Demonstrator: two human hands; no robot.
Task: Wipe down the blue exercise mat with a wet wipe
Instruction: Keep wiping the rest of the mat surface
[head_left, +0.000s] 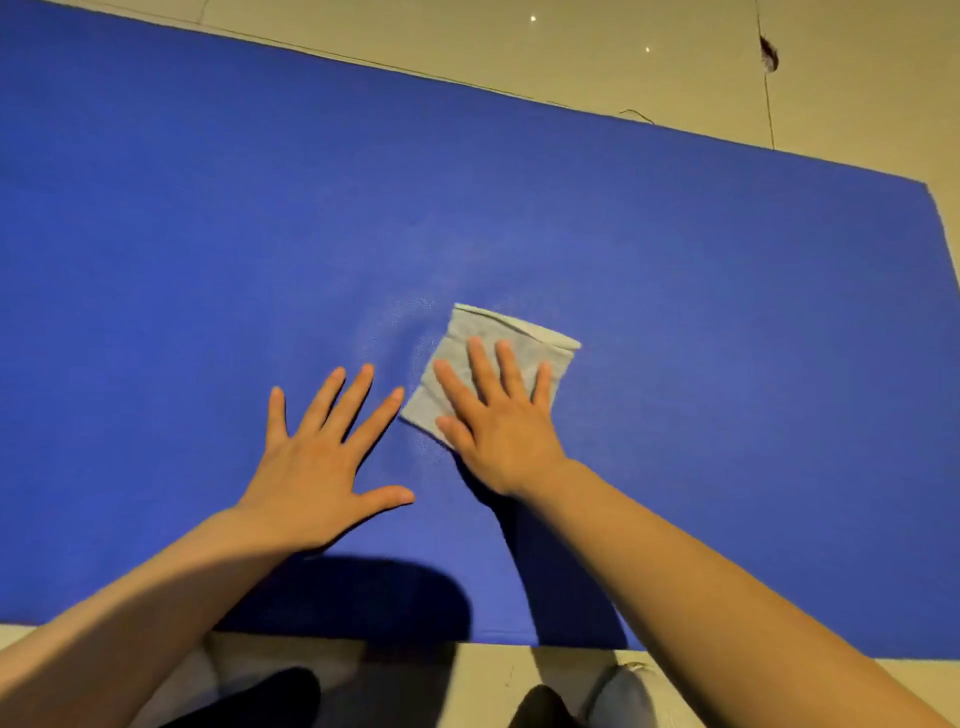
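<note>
The wet wipe lies on the exercise mat, under the right hand; the left hand rests just left of it

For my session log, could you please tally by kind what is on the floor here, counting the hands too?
Blue exercise mat: 1
Wet wipe: 1
Hands: 2, the left hand flat on the mat, the right hand pressing the wipe
Total: 4
</note>
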